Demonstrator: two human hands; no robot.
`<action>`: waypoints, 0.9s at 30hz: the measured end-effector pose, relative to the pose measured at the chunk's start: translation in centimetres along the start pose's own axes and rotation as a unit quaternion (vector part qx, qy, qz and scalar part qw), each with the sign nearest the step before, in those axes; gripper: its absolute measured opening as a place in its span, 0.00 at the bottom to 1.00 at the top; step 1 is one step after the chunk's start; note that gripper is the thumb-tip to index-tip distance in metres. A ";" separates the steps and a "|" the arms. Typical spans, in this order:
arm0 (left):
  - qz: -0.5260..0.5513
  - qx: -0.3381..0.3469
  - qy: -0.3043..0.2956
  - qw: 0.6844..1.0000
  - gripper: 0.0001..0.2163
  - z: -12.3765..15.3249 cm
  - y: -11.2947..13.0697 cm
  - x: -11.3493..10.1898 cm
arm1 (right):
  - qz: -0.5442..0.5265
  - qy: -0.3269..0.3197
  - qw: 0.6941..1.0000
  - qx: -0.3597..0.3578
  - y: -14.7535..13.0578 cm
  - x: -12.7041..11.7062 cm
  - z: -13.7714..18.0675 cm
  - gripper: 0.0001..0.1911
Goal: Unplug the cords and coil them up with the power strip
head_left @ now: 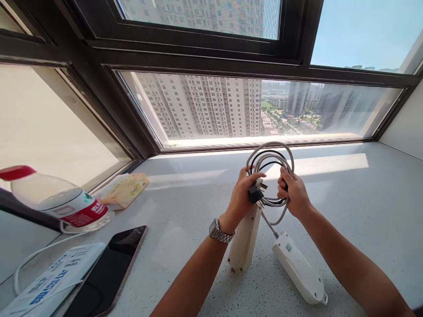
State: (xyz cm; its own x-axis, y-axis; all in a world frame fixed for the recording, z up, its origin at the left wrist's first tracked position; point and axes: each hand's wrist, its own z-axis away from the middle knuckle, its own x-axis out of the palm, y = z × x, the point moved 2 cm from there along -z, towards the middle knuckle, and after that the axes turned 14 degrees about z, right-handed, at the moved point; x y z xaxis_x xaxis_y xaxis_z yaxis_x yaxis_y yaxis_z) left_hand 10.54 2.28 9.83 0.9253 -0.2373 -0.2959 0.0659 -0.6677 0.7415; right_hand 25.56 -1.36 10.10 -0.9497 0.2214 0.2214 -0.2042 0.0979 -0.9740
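Note:
Between my two hands I hold a bundle of coiled cables [271,144], grey and black loops together. My left hand [243,193], with a metal watch at its wrist, is closed around the left side of the loops beside a plug [263,186] with bare prongs and a black plug [255,194]. My right hand [295,191] grips the right side of the coil, fingers curled. Below my left hand a cream power strip [243,246] rests on the speckled counter. A white power strip [299,268] lies to its right, its grey cord running up toward the coil.
On the left a large water bottle [56,198] with a red cap lies tilted near a tissue pack [127,189]. A dark tablet [110,268] and a white printed packet [53,281] are at the lower left. Windows [211,110] border the white counter [363,211].

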 end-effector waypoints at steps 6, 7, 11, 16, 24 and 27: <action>-0.227 -0.159 -0.015 0.961 0.16 0.6 0.2 0.8 | 0.167 -0.007 0.983 -0.080 0.9 1.5 1.2 0.23; -0.256 -0.173 -0.019 0.951 0.15 0.6 0.4 0.9 | 0.196 0.006 0.976 -0.092 1.1 1.5 1.2 0.24; -0.318 -0.200 -0.037 0.926 0.16 0.6 1.1 1.0 | 0.275 0.019 0.955 -0.109 1.4 1.4 0.9 0.28; -0.307 -0.175 -0.041 0.934 0.15 0.4 1.5 0.6 | 0.173 -0.060 0.980 -0.073 1.1 1.8 0.8 0.26; -0.052 -0.030 -0.012 0.998 0.25 0.0 1.1 -0.7 | 0.089 -0.034 0.994 -0.050 0.5 -0.1 -0.8 0.21; 0.058 -0.062 0.075 0.994 0.22 -0.1 0.6 -1.0 | 0.099 -0.027 0.994 -0.048 0.3 -0.8 -1.1 0.20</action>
State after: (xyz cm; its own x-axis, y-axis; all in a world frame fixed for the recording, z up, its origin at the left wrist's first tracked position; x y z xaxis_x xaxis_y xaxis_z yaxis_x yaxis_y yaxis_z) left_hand 9.67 2.19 10.59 0.9742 -0.1929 -0.1173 -0.0075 -0.5471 0.8370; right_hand 26.54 -0.40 9.72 -0.9811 0.1925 0.0198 0.0095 0.1502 -0.9886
